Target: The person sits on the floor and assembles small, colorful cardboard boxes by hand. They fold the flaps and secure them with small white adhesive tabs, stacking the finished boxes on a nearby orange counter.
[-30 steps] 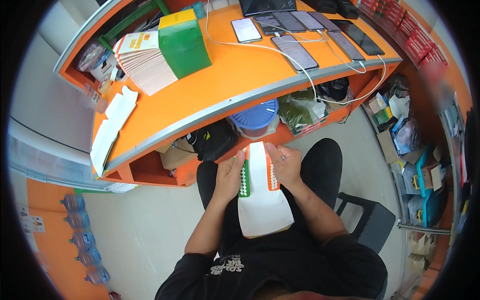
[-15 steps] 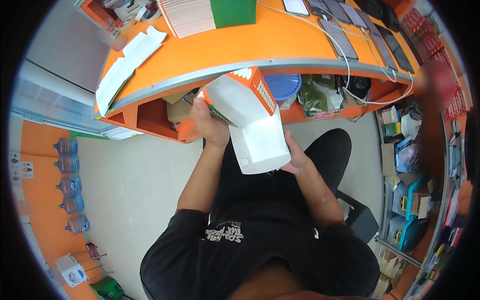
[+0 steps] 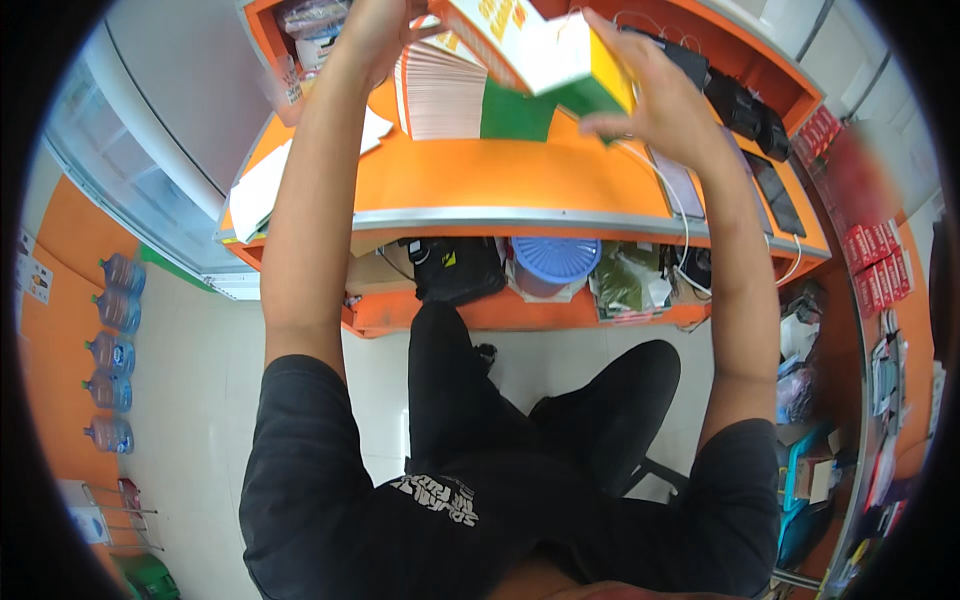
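A cardboard food box, white, orange, yellow and green, is held up over the far part of the orange counter. My right hand grips its right side, thumb beneath and fingers along the yellow edge. At the box's left corner is my left hand, fingers bent against it and partly cut off by the top of the picture. Below and behind the box stands a thick stack of flat cartons, pale-edged with a green part. A white unfolded carton lies at the counter's left end.
Phones with white charging cables lie on the counter's right side. Beneath it, a shelf holds a blue lidded tub, a black bag and green packages. Large water bottles line the left wall.
Both hands have gone forward and up from above my lap to over the counter, carrying the box. The box has turned, and its open inside no longer faces me.
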